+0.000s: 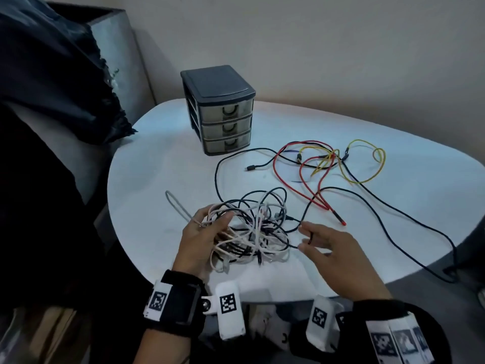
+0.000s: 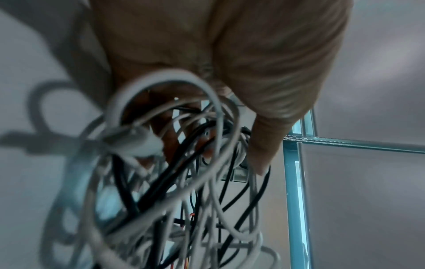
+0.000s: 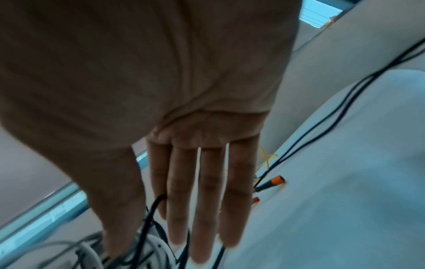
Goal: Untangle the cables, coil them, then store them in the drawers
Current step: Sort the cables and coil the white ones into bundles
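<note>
A tangle of white and black cables [image 1: 258, 233] lies on the white table [image 1: 162, 164] near its front edge. My left hand [image 1: 214, 219] grips the tangle's left side, fingers and thumb curled round several strands; the left wrist view shows the cable loops [image 2: 174, 182] wrapped about the fingers [image 2: 264, 145]. My right hand [image 1: 307, 237] hovers just right of the tangle with straight, spread fingers [image 3: 202, 209]; a black cable [image 3: 149, 214] runs between thumb and index finger. A grey three-drawer unit [image 1: 225, 122] stands behind, all drawers closed.
A red cable [image 1: 304, 179], a yellow cable [image 1: 367, 164] and long black cables [image 1: 393, 214] sprawl over the table's right half; one black cable hangs over the right edge. An orange-tipped plug [image 3: 274, 181] lies by my right fingers. Dark cloth [image 1: 52, 74] drapes at the left.
</note>
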Demonstrator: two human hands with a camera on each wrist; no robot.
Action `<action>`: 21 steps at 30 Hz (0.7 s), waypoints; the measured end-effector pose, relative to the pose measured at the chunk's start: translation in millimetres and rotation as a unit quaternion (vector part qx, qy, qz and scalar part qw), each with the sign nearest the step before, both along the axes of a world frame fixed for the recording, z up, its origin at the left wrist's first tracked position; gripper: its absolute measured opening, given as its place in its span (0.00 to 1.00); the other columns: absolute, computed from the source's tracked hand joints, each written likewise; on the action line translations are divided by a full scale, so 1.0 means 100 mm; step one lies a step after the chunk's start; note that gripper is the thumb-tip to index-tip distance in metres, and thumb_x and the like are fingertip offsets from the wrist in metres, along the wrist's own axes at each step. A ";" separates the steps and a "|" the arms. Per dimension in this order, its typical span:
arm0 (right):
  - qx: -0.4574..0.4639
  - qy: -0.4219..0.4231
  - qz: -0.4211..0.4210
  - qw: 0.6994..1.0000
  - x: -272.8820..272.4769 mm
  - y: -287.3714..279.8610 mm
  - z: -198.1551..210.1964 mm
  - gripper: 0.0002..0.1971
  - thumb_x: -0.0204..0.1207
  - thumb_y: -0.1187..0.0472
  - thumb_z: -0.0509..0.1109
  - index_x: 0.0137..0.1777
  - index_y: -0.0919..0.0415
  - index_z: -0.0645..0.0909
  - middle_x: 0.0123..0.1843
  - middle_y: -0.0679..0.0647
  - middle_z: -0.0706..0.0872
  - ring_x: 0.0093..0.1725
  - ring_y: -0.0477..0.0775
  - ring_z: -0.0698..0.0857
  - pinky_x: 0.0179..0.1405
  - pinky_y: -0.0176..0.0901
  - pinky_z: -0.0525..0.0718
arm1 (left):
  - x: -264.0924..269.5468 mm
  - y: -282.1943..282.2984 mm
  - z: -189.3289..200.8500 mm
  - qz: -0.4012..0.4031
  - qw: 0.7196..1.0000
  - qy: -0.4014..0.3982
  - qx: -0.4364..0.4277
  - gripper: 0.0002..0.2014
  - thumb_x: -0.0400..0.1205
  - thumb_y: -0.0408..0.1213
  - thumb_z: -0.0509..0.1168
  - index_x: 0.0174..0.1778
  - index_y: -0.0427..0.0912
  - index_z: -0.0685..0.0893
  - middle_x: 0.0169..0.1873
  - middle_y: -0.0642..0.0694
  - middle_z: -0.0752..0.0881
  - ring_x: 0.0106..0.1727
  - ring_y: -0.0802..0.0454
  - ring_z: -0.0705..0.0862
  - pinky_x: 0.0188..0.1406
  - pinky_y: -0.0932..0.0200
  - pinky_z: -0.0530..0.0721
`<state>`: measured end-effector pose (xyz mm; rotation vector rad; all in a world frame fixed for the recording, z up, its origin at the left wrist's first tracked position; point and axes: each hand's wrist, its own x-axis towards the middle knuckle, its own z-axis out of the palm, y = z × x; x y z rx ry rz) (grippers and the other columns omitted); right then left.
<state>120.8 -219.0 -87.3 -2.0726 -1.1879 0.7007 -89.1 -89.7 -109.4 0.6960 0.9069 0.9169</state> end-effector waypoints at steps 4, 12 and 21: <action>-0.071 -0.072 0.031 0.994 -0.03 -0.04 0.00 0.11 0.72 0.45 0.77 0.54 0.39 0.87 0.43 0.32 0.89 0.38 0.33 0.87 0.51 0.42 0.86 | 0.02 0.04 -0.02 0.029 0.999 0.033 -0.031 0.17 0.66 0.45 0.81 0.44 0.39 0.90 0.31 0.38 0.83 0.31 0.43 0.82 0.34 0.50 0.85; -0.088 -0.199 0.045 0.975 -0.16 0.01 -0.10 0.16 0.80 0.43 0.68 0.36 0.51 0.87 0.27 0.44 0.84 0.31 0.43 0.83 0.34 0.43 0.83 | 0.09 0.08 0.01 0.036 0.991 0.002 -0.127 0.15 0.83 0.49 0.69 0.38 0.42 0.89 0.24 0.46 0.81 0.22 0.49 0.79 0.28 0.54 0.81; 0.005 -0.183 0.058 0.981 -0.10 0.20 -0.16 0.09 0.84 0.57 0.64 0.53 0.47 0.87 0.45 0.43 0.90 0.40 0.50 0.85 0.42 0.45 0.80 | 0.09 -0.06 -0.01 0.050 0.997 -0.019 -0.051 0.10 0.87 0.44 0.63 0.51 0.45 0.87 0.35 0.42 0.87 0.30 0.45 0.84 0.24 0.58 0.81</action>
